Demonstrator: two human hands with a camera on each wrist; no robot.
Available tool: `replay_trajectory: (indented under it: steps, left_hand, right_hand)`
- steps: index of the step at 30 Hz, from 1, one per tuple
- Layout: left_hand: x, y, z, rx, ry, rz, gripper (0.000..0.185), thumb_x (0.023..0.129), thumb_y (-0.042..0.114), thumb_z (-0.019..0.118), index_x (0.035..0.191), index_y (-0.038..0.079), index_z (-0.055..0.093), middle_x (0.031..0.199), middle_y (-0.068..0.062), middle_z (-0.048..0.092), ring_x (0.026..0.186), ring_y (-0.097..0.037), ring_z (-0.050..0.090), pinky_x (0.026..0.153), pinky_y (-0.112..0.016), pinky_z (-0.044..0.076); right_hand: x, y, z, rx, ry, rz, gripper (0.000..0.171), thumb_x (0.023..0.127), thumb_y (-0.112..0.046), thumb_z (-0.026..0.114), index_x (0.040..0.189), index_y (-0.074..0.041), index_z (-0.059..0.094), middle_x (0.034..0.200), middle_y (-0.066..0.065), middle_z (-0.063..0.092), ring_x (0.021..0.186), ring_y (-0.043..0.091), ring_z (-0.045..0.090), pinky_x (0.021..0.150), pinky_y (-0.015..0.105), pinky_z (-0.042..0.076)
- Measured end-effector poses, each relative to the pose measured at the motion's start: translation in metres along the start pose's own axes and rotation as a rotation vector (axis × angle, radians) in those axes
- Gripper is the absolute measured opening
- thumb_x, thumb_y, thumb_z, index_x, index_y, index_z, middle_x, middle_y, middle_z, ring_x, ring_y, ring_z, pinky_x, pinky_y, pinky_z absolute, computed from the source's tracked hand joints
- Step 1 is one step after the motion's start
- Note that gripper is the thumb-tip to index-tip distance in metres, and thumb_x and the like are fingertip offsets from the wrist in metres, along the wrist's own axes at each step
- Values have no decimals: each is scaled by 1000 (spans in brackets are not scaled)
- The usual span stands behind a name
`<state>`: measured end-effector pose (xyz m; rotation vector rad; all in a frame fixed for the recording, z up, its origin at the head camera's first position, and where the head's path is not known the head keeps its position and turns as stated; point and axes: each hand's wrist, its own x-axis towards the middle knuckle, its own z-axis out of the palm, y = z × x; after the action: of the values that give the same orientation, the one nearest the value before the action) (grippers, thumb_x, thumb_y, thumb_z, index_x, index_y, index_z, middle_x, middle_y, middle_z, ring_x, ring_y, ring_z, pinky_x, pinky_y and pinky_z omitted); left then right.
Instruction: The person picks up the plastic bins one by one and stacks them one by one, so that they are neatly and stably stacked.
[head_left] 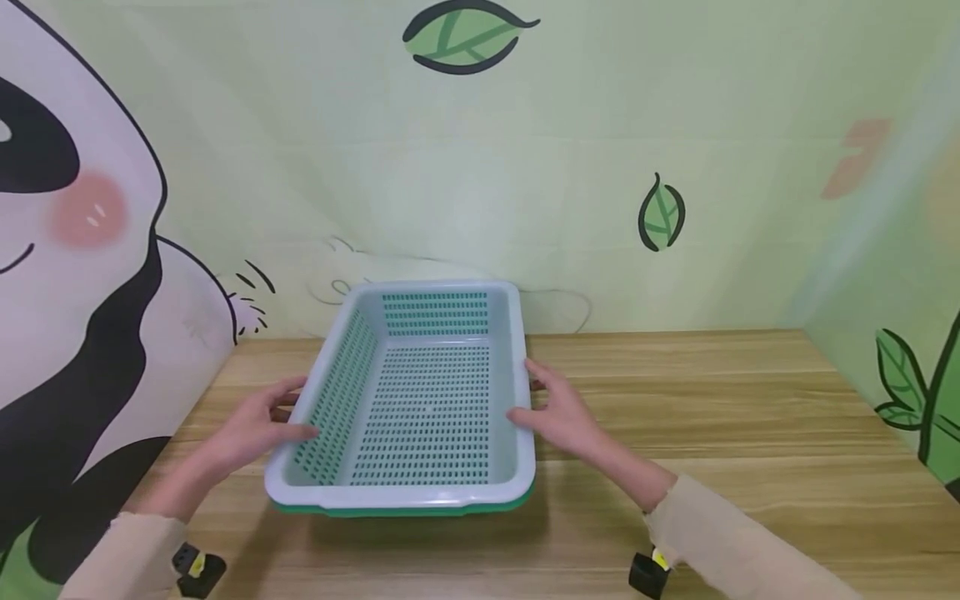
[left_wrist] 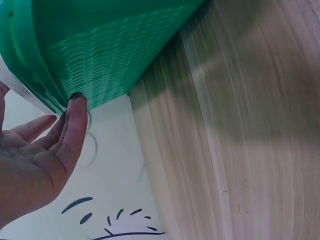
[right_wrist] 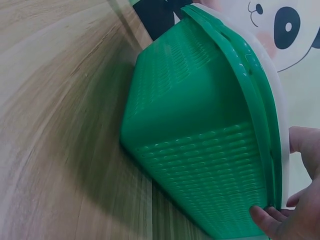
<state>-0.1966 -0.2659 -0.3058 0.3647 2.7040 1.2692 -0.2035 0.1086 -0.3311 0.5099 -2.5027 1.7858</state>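
I have both hands on a pale perforated basket that sits nested in a green basket, the pair resting between my hands on the wooden table. My left hand is at the left long side of the stack, fingers nearly straight and spread along the white rim, thumb lying on top of the rim; in the left wrist view the palm is open and one fingertip touches the seam where the pale rim meets the green wall. It is not curled round anything. My right hand is at the right long side, thumb pointing in over the rim and fingers reaching along the outside; in the right wrist view a fingertip presses under the green rim while the thumb sits above the white edge, so the rim lies lightly between them, the hand otherwise relaxed. The green basket shows from above only as a thin strip under the near edge just ahead of my wrists. Beyond my hands rises a wall painted with leaves, and beside my left hand a painted panda.
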Motion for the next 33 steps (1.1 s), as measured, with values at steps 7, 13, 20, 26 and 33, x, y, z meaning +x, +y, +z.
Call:
replay_trajectory:
  steps: [7,13,20,26,33]
  left_hand:
    - [4,2,3,-18,-15,25,76,79,15,68,139,-3,25,123,-27,46,97,-30,56,73,-37,53]
    - [4,10,8,1,-22,19,76,78,17,69,139,-2,26,122,-25,48,97,-29,55,73,-37,52]
    - [7,16,15,3,-28,15,77,78,18,70,138,-2,27,122,-23,48,99,-29,55,74,-38,52]
    - [9,19,19,-2,-34,35,79,77,20,72,139,-2,27,123,-23,48,98,-29,56,74,-38,52]
    - [10,20,22,-23,-46,49,78,77,20,72,138,0,29,122,-22,49,97,-28,57,73,-37,53]
  right_hand:
    - [-2,-1,-6,-13,-7,12,75,74,1,65,137,10,25,123,28,43,88,36,59,67,32,55]
    - [-6,1,-15,-25,-34,3,73,77,-1,64,138,11,24,124,29,42,88,36,60,68,34,54]
    - [-10,4,-25,-20,-50,5,74,78,-1,63,138,10,22,124,29,42,91,36,60,70,35,54]
    - [-11,6,-31,-19,-45,2,73,77,0,62,138,10,23,123,29,43,90,36,61,69,36,54]
    - [-13,7,-36,-25,-48,2,74,77,1,62,138,11,22,121,31,43,91,37,60,69,36,54]
